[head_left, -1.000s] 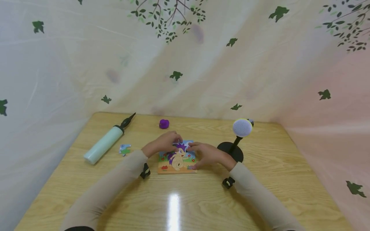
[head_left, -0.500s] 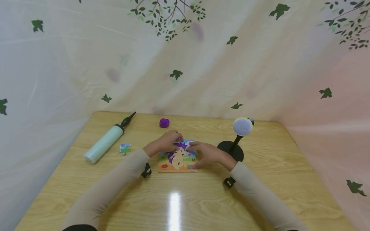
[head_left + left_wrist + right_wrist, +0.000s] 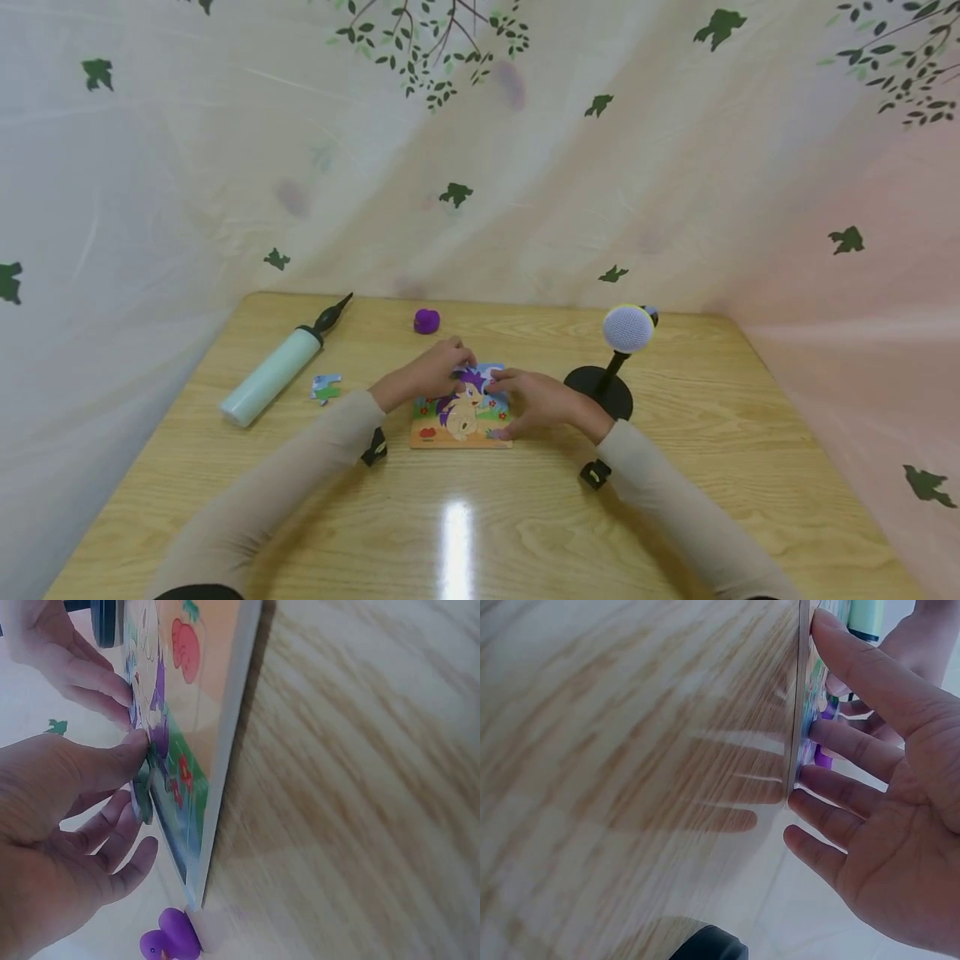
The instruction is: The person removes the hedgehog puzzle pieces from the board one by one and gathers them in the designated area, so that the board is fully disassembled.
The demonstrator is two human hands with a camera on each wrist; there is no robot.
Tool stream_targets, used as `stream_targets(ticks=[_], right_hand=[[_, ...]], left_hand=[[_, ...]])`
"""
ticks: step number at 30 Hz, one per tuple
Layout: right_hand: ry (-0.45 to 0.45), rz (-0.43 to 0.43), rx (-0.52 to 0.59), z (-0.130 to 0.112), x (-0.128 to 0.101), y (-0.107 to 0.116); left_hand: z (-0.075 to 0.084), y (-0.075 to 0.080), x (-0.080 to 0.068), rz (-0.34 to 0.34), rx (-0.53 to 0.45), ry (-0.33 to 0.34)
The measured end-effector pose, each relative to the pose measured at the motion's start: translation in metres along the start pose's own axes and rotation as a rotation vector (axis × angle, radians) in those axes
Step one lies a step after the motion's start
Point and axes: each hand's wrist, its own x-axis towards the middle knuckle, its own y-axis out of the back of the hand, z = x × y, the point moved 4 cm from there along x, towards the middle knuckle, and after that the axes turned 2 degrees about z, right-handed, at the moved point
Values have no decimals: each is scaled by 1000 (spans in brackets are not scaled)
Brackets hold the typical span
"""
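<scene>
A jigsaw puzzle [image 3: 450,437] with a purple-haired cartoon animal lies flat in the middle of the table, partly covered by both hands. My left hand [image 3: 429,372] is over its upper left part. In the left wrist view, the thumb and fingers pinch a small greenish puzzle piece [image 3: 142,796], tilted at the puzzle's surface. My right hand [image 3: 546,402] rests on the puzzle's right side. Its fingers are spread and fairly straight, with the thumb [image 3: 840,641] at the near edge and fingertips touching the picture and far edge. Loose blue-and-green puzzle pieces [image 3: 326,390] lie to the left.
A pale green hand pump [image 3: 272,377] with a black nozzle lies at the left. A small purple rubber duck [image 3: 427,322] sits behind the puzzle. Right of my right hand, a microphone [image 3: 628,330] stands on a round black base [image 3: 617,402]. A printed curtain hangs behind the table.
Almost nothing differs. Both hands stay at the puzzle in the same pose, and the head view has shifted only slightly.
</scene>
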Motion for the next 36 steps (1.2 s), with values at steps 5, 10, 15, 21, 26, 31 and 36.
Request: stream_targets(ticks=[5,10,15,21,26,31,36], right_hand=[[3,2,1,-1,0,1],[8,1,-10,-2,0,1],[24,3,-9,-3,-1,2],[27,1,1,-4,-1,1],[28,0,8,-4,-1,0],[31,-2,9,-3,-1,0],[26,-1,3,-4,-2,0]], left_hand=[[0,2,-2,-20,7,-13],[0,5,-3,-36,20,-40],[2,9,-6,-25,53,-96],[2,11,-7,-23,92,-134],[5,13,-9,-56,112,-120],[4,12,-9,-71,139,-126],[2,10,-10,-94,81,-113]])
